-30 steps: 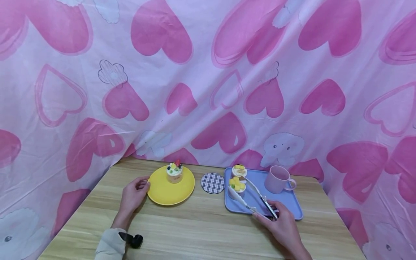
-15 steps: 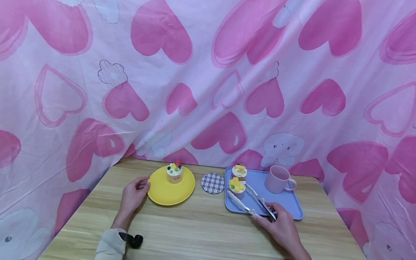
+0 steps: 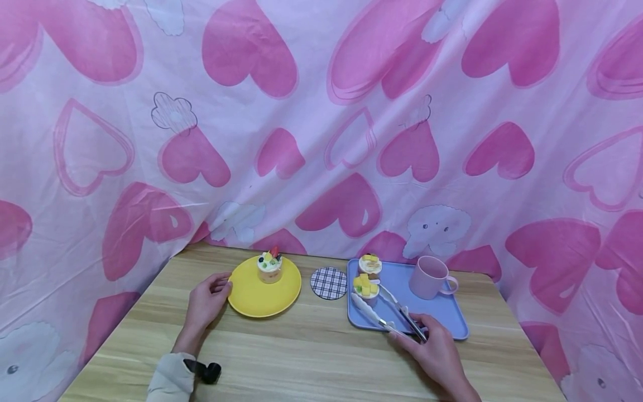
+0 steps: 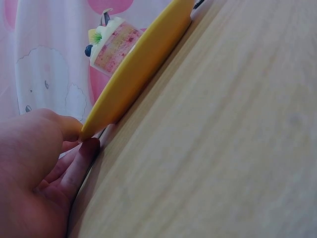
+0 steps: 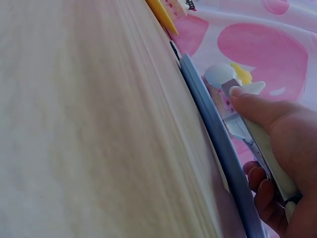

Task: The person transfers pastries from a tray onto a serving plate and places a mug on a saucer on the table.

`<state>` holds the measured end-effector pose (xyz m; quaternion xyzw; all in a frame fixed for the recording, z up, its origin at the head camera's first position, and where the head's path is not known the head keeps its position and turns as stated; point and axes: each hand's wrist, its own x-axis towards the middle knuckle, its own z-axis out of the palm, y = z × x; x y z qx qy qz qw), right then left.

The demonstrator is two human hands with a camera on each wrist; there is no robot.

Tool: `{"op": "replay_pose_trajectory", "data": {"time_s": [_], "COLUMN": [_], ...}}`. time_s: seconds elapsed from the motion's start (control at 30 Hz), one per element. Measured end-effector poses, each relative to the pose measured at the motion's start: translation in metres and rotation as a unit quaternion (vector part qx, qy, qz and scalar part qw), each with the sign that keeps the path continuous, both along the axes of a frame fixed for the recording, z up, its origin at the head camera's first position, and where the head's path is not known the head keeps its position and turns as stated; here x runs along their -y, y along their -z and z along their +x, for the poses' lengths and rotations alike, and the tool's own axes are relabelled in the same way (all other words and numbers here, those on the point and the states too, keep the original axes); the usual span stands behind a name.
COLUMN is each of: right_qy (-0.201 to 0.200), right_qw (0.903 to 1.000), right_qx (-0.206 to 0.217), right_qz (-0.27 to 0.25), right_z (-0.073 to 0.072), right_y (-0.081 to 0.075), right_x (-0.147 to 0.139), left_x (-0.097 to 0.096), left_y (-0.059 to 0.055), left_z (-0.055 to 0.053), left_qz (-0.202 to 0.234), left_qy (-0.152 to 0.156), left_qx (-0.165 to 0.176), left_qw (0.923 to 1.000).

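My left hand point(image 3: 207, 301) pinches the near-left rim of a yellow plate point(image 3: 251, 298), thumb above and a fingertip below in the left wrist view. On the plate stands a dessert cup point(image 3: 270, 269) topped with cream, a strawberry and blueberries. With my right hand point(image 3: 436, 347) I hold a pair of tongs point(image 3: 408, 319), their pale tips spread on either side of a dessert cup with yellow cubes point(image 3: 366, 287). That cup sits upright on a blue tray point(image 3: 402, 273). Whether the tips touch it, I cannot tell.
Behind the cubed cup stands another dessert cup point(image 3: 370, 264) on the tray. A pink mug point(image 3: 429, 277) occupies the tray's right side, handle to the right. Between plate and tray lies a round checked coaster point(image 3: 329, 283). A heart-patterned cloth point(image 3: 321, 139) hangs behind the wooden table point(image 3: 301, 357).
My right hand and the tongs have lowered slightly, and the tongs' tips have come down around the cup with yellow cubes. The left hand and plate have stayed still.
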<state>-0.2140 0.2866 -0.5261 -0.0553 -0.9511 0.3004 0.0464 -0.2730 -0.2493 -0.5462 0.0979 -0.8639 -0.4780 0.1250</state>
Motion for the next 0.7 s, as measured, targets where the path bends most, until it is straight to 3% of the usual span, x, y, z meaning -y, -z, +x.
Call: {"op": "replay_pose_trajectory", "data": {"time_s": [0.7], "right_qy": [-0.011], "right_qw": [0.9994], "right_qx": [-0.033], "right_qz": [0.003], "right_z": [0.0022], "right_y": [0.0019], "right_x": [0.0007], "left_x": [0.0], "left_y": [0.0005], "left_z": [-0.0006], "left_qz": [0.002], "left_qy": [0.003], "left_qx": [-0.004], "left_qw": [1.0]}}
